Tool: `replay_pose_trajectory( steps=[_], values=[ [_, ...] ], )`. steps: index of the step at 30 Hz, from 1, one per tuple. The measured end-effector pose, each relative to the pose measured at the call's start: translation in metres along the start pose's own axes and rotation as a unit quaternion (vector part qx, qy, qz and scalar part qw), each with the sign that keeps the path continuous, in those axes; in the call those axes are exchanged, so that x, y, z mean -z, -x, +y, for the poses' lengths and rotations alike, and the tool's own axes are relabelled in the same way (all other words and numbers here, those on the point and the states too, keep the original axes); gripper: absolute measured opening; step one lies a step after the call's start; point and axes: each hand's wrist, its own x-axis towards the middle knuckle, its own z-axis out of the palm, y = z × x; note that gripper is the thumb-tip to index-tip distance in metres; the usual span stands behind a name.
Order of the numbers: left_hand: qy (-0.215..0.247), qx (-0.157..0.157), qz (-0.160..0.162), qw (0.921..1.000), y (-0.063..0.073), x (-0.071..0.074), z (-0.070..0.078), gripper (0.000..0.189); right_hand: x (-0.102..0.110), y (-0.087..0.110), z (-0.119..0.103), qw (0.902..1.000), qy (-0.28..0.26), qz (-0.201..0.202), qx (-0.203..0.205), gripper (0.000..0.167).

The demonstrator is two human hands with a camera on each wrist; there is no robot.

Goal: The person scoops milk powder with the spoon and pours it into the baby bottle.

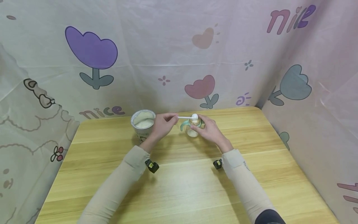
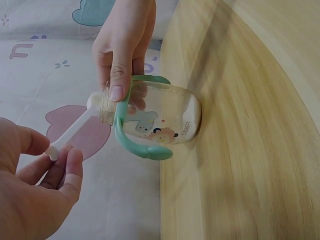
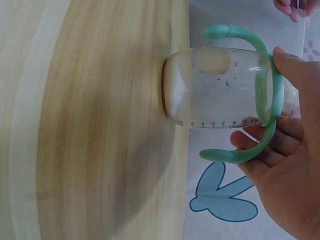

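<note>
My left hand (image 1: 163,127) pinches the end of a white scoop's handle between thumb and fingertips. The scoop (image 2: 75,131) reaches across to the open mouth of a clear baby bottle (image 2: 172,107), its bowl right at the rim. A green two-handled ring (image 3: 278,90) circles the bottle's neck. My right hand (image 1: 209,129) grips the bottle around this ring, thumb on one side and fingers on the other. The bottle stands upright on the table, with white powder (image 3: 176,92) at its bottom. Printed animals and measuring marks show on its wall.
Left of the bottle, just behind my left hand, stands an open can (image 1: 137,129) with pale powder inside. The wooden table (image 1: 181,186) ends at a printed cloth (image 1: 156,46) hanging behind it and along both sides.
</note>
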Motion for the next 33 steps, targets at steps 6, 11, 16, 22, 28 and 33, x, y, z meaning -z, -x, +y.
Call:
replay_pose_trajectory(
  steps=[6,11,16,22,28,33],
  values=[
    [-0.005,-0.006,0.006,1.0,0.001,0.0,0.001,0.026,-0.001,-0.001,0.0,1.0,0.002,0.0,-0.001,0.075],
    [-0.007,-0.009,0.007,0.9999,0.002,0.0,0.002,0.025,0.0,-0.001,0.0,1.0,-0.002,-0.002,-0.001,0.074],
    [-0.015,-0.019,0.006,0.9997,0.002,0.001,0.0,0.024,0.001,-0.001,0.0,1.0,-0.002,-0.004,-0.001,0.074],
    [-0.036,-0.04,0.008,0.9985,0.001,0.001,-0.004,0.022,0.001,0.0,0.0,1.0,0.003,-0.005,-0.005,0.077],
    [-0.048,-0.044,0.005,0.9979,0.001,0.002,-0.008,0.022,0.001,0.001,0.0,1.0,-0.003,-0.006,0.0,0.077],
    [-0.049,-0.049,0.006,0.9976,0.002,0.002,-0.009,0.023,0.0,0.0,0.001,1.0,-0.004,-0.003,0.001,0.075]
  ],
)
